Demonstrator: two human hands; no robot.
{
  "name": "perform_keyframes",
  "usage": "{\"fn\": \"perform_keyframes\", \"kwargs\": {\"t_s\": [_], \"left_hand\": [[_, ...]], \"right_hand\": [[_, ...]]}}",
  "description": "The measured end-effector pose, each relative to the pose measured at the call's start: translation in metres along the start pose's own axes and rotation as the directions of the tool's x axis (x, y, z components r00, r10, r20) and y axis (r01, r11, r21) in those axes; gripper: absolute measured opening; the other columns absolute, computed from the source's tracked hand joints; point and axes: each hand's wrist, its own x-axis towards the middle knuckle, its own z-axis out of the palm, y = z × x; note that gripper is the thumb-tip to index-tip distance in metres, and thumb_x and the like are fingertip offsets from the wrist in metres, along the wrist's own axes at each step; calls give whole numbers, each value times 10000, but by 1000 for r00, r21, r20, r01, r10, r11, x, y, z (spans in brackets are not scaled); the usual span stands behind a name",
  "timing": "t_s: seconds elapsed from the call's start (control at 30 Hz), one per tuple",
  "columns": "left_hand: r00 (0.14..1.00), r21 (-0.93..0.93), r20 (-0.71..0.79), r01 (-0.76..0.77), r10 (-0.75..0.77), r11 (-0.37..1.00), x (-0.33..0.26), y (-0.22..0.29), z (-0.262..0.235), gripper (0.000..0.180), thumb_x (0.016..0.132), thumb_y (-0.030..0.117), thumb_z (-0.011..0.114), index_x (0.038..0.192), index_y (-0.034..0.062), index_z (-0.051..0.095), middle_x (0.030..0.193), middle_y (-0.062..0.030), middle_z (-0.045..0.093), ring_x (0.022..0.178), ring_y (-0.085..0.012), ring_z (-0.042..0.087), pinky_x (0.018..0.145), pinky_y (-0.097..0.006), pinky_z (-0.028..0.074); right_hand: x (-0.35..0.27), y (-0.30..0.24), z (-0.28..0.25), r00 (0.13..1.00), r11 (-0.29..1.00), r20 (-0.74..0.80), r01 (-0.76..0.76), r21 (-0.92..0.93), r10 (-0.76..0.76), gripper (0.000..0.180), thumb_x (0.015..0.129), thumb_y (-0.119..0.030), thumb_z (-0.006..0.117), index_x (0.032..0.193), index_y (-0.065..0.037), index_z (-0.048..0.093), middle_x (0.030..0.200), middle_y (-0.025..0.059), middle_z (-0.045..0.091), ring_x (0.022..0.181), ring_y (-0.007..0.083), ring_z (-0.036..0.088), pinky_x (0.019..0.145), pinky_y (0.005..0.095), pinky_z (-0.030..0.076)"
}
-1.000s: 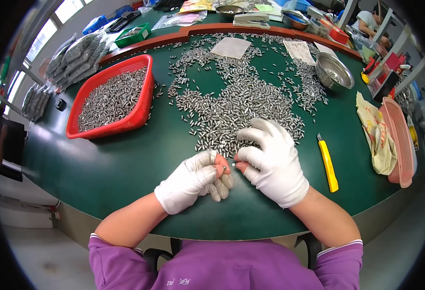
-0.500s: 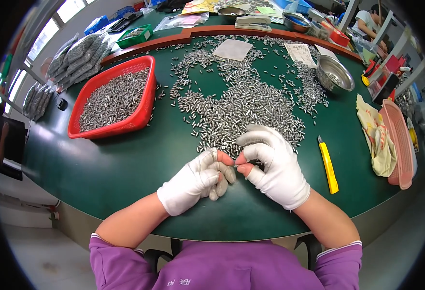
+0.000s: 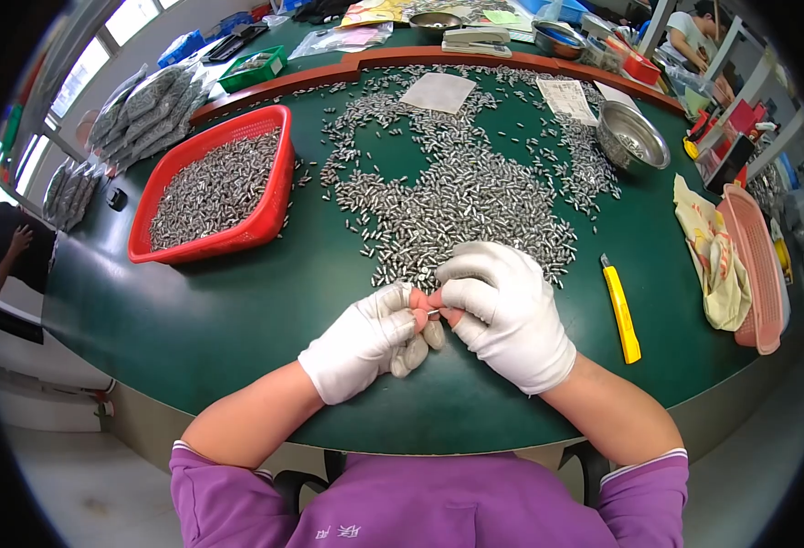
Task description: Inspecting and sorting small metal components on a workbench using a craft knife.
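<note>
Both my hands wear white gloves with bare thumb and index fingertips, and they meet at the near edge of a spread of small silver metal pieces (image 3: 475,201). A tiny metal piece (image 3: 434,312) sits pinched between the fingertips of my left hand (image 3: 365,333) and my right hand (image 3: 507,315). Its exact form is too small to make out. My left hand's other fingers curl beneath it. To the left stands a red plastic basket (image 3: 285,173) filled with similar silver pieces.
A yellow utility knife (image 3: 620,310) lies right of my hands. Beyond it are a pink basket (image 3: 756,265) and a crumpled cloth-like bag (image 3: 713,256). A steel bowl (image 3: 653,151) stands at the far right. Paper slips (image 3: 439,92) lie on the pieces; a red-brown ledge (image 3: 329,75) bounds the back.
My right hand has shifted slightly left, and my fingertips have come together on the tiny piece. At the far left, another person's hand and arm have come into clearer view.
</note>
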Motion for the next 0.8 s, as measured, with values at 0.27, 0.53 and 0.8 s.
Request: {"fn": "perform_keyframes", "kwargs": {"t_s": [0.27,0.53,0.8], "left_hand": [[1000,-75,19,15,-14,997,1,1,0,237,964,266,622,1102,83,563,956,-56,647,727,-86,553,641,-208,447],[999,-102,-37,13,-17,995,3,2,5,198,955,217,638,1087,89,566,991,-57,644,749,-73,557,681,-220,467],[978,-210,-51,-210,204,955,2,-2,-5,244,960,347,605,1060,127,571,826,-6,552,557,-81,329,523,-221,280]], "right_hand": [[1,-3,-2,999,998,-8,35,-60,-36,202,695,-117,720,867,-97,617,971,38,627,965,260,610,815,400,484],[0,-3,-4,1000,1000,5,-1,-10,1,202,703,-122,715,882,-109,622,944,39,619,940,251,602,810,391,477],[1,8,-12,999,965,-29,-51,-256,45,190,673,-103,732,827,-135,625,956,28,605,973,251,588,818,398,479]]}}
